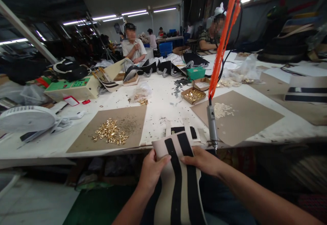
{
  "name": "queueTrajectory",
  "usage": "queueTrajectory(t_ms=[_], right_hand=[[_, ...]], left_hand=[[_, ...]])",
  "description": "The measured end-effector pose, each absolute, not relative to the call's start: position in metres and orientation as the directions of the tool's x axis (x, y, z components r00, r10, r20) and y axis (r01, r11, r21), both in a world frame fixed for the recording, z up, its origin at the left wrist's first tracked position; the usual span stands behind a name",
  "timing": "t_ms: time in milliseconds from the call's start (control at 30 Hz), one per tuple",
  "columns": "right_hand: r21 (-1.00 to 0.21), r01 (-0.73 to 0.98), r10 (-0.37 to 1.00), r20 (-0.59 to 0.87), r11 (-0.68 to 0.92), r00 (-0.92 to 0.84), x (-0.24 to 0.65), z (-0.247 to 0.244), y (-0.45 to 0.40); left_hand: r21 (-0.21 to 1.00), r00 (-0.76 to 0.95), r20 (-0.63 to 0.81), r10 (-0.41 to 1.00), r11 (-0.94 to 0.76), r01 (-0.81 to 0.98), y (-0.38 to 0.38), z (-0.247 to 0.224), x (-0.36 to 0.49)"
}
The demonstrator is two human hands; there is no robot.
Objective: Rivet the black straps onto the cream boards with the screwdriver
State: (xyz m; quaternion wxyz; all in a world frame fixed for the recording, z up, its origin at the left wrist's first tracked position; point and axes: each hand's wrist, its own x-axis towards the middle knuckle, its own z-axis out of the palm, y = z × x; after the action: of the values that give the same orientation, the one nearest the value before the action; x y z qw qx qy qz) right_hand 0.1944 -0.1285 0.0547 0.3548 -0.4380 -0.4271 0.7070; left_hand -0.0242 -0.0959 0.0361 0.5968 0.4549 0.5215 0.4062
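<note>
My left hand (152, 170) and my right hand (201, 160) grip the top edge of a beige canvas panel with black stripes (176, 187), holding it up just in front of the table edge. Its lower part hangs down toward my lap. Nearest my right hand, an electric screwdriver (212, 124) hangs tip-down from an orange cord. Beyond my left hand, a heap of gold metal eyelets (110, 132) lies on a brown cardboard sheet (130, 122). Pale small parts (222, 110) lie on another cardboard sheet (245, 119) to the right.
A long white work table (163, 105) holds trays of gold parts, a green box, black-and-beige bags and a green-topped machine. Co-workers sit across it and at the right. A white fan stands at the left edge.
</note>
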Motion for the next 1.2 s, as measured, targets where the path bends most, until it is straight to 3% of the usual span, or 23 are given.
queueTrajectory(t_ms=[167,333,667,867,1200], right_hand=[[-0.936,-0.046,0.917,-0.329,-0.348,-0.227,0.202,0.048,-0.117],[-0.932,0.174,0.938,-0.336,-0.318,-0.086,0.197,0.050,-0.104],[-0.762,0.590,0.963,-0.232,-0.268,0.138,0.191,0.063,-0.024],[-0.613,0.749,0.965,-0.219,-0.249,0.142,0.188,0.054,-0.013],[-0.514,0.816,0.955,-0.259,-0.265,0.147,0.185,0.054,-0.003]], left_hand=[[0.957,0.180,-0.246,0.952,0.209,0.201,-0.097,0.028,-0.012],[0.920,0.275,-0.316,0.908,0.223,0.323,-0.081,0.034,-0.009],[0.839,0.247,-0.285,0.926,0.116,0.532,0.022,0.051,0.003],[0.821,0.306,-0.380,0.873,0.167,0.546,0.035,0.041,0.006],[0.795,0.279,-0.355,0.892,0.131,0.592,0.037,0.036,0.009]])
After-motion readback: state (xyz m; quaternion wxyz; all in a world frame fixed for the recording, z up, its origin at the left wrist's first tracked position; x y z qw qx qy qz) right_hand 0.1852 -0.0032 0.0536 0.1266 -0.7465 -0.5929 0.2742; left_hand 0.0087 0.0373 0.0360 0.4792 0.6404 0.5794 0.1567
